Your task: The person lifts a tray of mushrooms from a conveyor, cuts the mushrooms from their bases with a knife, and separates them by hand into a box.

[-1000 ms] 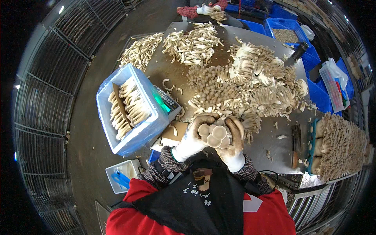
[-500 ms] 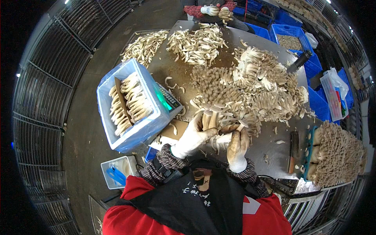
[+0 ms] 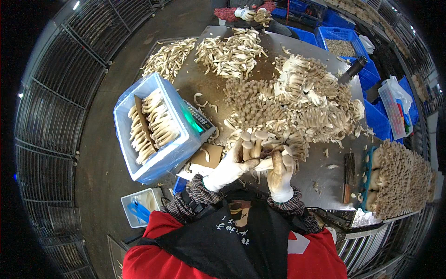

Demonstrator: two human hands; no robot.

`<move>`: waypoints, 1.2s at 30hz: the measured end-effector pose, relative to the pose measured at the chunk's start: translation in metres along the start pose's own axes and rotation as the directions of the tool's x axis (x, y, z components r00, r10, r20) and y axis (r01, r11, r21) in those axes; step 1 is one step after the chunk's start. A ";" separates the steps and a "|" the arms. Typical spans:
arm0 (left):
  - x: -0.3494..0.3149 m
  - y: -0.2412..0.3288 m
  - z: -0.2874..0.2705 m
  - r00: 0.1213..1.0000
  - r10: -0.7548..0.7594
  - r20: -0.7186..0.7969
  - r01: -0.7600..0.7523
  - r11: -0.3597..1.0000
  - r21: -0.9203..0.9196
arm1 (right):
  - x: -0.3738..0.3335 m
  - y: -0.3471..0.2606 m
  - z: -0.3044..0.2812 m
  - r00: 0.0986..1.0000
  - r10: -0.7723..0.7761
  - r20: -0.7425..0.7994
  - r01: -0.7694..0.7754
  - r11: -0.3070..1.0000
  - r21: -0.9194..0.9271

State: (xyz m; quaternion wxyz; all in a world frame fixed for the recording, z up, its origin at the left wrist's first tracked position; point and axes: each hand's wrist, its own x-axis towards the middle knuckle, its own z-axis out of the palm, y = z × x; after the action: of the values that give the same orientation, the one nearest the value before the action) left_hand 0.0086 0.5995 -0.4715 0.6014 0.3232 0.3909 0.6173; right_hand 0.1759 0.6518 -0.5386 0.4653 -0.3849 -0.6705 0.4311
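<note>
My left hand, in a white glove with brown-stained fingers, is closed round several long-stemmed mushrooms with pale stems and grey-brown caps. Close beside it, my gloved right hand is closed on a mushroom whose cap shows above the fingers. A pale stem lies between the two hands; which hand grips it I cannot tell. Just beyond them spreads a large heap of clustered mushrooms. To the left, a blue lined crate holds rows of mushrooms on both sides of a cardboard divider.
The crate rests on a scale with a keypad. Loose mushroom piles lie on the far metal table. At right are a dark brush-like tool and stacked mushroom clusters. Across the table, a gloved co-worker holds mushrooms.
My right hand has moved slightly nearer my left, and its fingers have turned round the mushroom. The left keeps its bunch. The view has shifted slightly.
</note>
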 end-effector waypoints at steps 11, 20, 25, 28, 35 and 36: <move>-0.005 -0.028 -0.018 0.994 0.012 0.106 0.002 0.990 -0.139 | 0.023 -0.025 -0.005 0.979 0.192 -0.066 -0.122 0.816 0.565; -0.034 0.027 -0.028 0.971 0.103 -0.217 -0.069 0.985 0.161 | 0.030 0.004 0.019 0.694 0.547 0.468 -0.675 0.270 0.686; -0.102 0.069 -0.112 0.849 0.185 -0.494 -0.039 0.956 0.291 | 0.002 0.097 0.014 0.525 0.644 0.556 -0.818 0.202 0.538; -0.147 0.117 -0.169 0.678 0.435 -0.592 0.141 0.713 0.686 | -0.009 0.126 0.010 0.643 0.542 0.542 -0.763 0.521 0.384; -0.174 0.147 -0.248 0.768 0.470 -0.434 0.583 -0.233 0.778 | -0.016 0.127 0.023 0.515 0.777 0.363 -0.816 0.315 0.485; -0.168 0.143 -0.252 0.790 0.414 -0.451 0.584 -0.288 0.759 | -0.019 0.133 0.020 0.592 0.743 0.313 -0.789 0.455 0.413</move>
State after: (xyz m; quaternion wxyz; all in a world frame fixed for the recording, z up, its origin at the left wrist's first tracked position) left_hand -0.2695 0.4124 -0.4570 -0.0231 0.4184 0.9064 0.0527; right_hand 0.1777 0.6742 -0.6728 0.2756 -0.4870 -0.3039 0.7711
